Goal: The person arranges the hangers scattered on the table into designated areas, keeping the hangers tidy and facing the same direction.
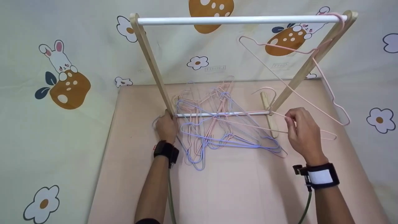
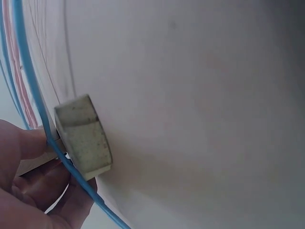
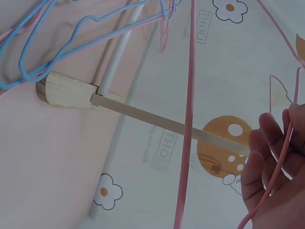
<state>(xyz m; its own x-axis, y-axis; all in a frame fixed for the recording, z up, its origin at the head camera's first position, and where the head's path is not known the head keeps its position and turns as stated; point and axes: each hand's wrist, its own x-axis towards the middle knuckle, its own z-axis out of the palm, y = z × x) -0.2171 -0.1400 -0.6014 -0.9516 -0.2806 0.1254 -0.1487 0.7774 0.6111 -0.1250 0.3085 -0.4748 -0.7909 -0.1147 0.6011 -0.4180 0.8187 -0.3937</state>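
In the head view my left hand (image 1: 167, 128) is at the foot of the left wooden post (image 1: 154, 67) of a hanger rack. Up close in the left wrist view, the thumb and fingers grip the rack's wood by its foot (image 2: 88, 143), and a blue hanger wire (image 2: 33, 81) crosses in front. My right hand (image 1: 303, 133) pinches a pink hanger (image 1: 255, 126) by its shoulder, close to the right post. This hanger's hook points up, and its wire passes the right foot (image 1: 273, 127). A second pink hanger (image 1: 283, 48) hangs from the right end of the top bar (image 1: 242, 20).
Pink and blue hangers (image 1: 199, 137) lie tangled around the lower white bar (image 1: 248, 113) between the posts. The rack stands on a pinkish board (image 1: 230, 186) against a patterned cloth backdrop (image 1: 93, 130). Green cables (image 1: 170, 193) run from the wrist straps.
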